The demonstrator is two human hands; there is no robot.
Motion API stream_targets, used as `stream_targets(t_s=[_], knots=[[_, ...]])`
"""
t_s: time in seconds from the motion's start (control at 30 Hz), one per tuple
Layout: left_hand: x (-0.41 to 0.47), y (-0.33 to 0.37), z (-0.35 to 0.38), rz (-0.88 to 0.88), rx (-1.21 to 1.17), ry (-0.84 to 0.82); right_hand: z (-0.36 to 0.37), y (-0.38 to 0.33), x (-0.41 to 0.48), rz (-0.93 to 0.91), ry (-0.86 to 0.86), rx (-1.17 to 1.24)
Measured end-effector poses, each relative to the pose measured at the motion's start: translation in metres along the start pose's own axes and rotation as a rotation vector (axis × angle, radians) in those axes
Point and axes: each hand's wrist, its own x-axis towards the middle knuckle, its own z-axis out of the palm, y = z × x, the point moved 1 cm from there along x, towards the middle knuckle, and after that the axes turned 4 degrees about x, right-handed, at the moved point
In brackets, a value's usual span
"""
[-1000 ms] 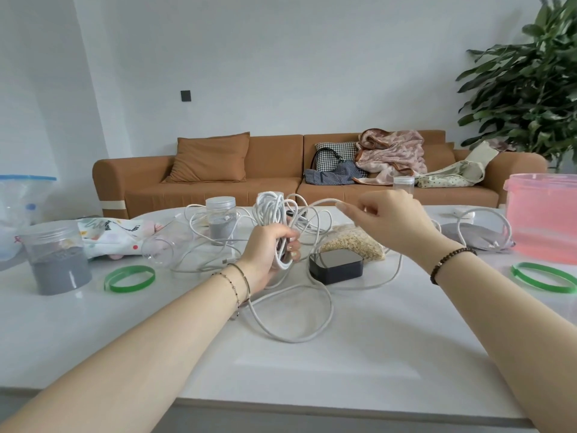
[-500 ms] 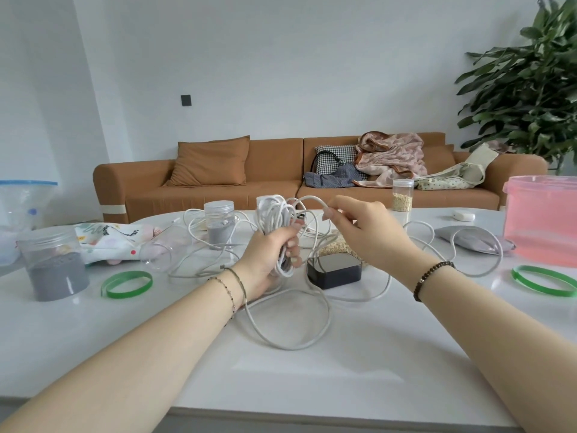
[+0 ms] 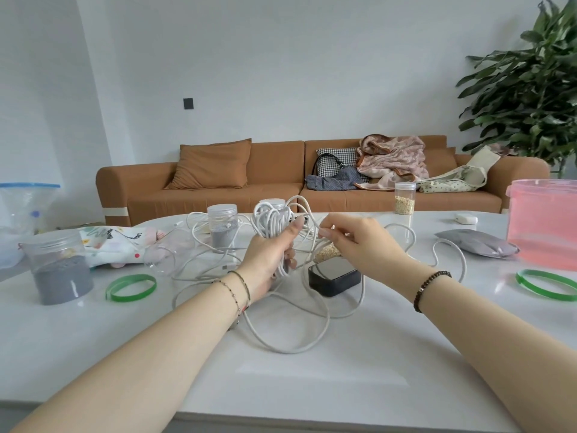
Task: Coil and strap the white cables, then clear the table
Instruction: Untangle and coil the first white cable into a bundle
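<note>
— White tabletop (image 3: 312, 389) in front, brown sofa (image 3: 274, 185) against the far wall. What have you got hold of?
— My left hand (image 3: 268, 264) grips the coil of white cable (image 3: 271, 221). The fingers are curled round the bundle and the thumb is pressed up along its side. It stands upright above the middle of the table.
— And the other hand?
— My right hand (image 3: 365, 248) is just beside the coil, fingertips pinching a strand (image 3: 312, 214) that arcs off the top of it.
— Where's the rest of the cable?
— Loose loops (image 3: 290, 352) lie on the table under my wrists and pass beside the black box (image 3: 334, 278). More is tangled behind, near the small jar (image 3: 222, 226).
— Anything else close by?
— A green band (image 3: 131, 287) lies left of my forearm, near the big jar of grey grains (image 3: 59, 267). A second green band (image 3: 546, 284) lies far right, in front of the pink tub (image 3: 543, 220).
</note>
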Motion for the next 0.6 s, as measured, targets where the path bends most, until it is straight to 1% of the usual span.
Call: stream_targets(t_s=[0.07,0.17,0.27,0.33,0.43,0.5,0.6], knots=[[-0.001,-0.001,0.0,-0.016,0.064,-0.005,0.004,-0.004,-0.001,-0.045,-0.015,0.037],[0.0,-0.001,0.001,-0.022,0.003,-0.057,0.009,-0.01,-0.002,-0.108,-0.082,0.016],[0.002,0.0,0.001,-0.013,-0.049,-0.079,0.013,-0.015,-0.006,-0.146,-0.226,-0.178],[0.0,0.001,0.002,0.046,-0.065,-0.064,0.015,-0.016,-0.008,-0.171,-0.281,-0.261],[-0.001,-0.001,0.003,0.12,-0.021,0.001,0.016,-0.016,-0.008,-0.2,-0.273,-0.27],[-0.002,-0.002,0.004,0.17,0.006,0.061,0.017,-0.018,-0.008,-0.17,-0.269,-0.229],[-0.004,0.002,0.002,0.263,-0.034,0.241,0.014,-0.022,-0.009,-0.067,-0.239,-0.152]])
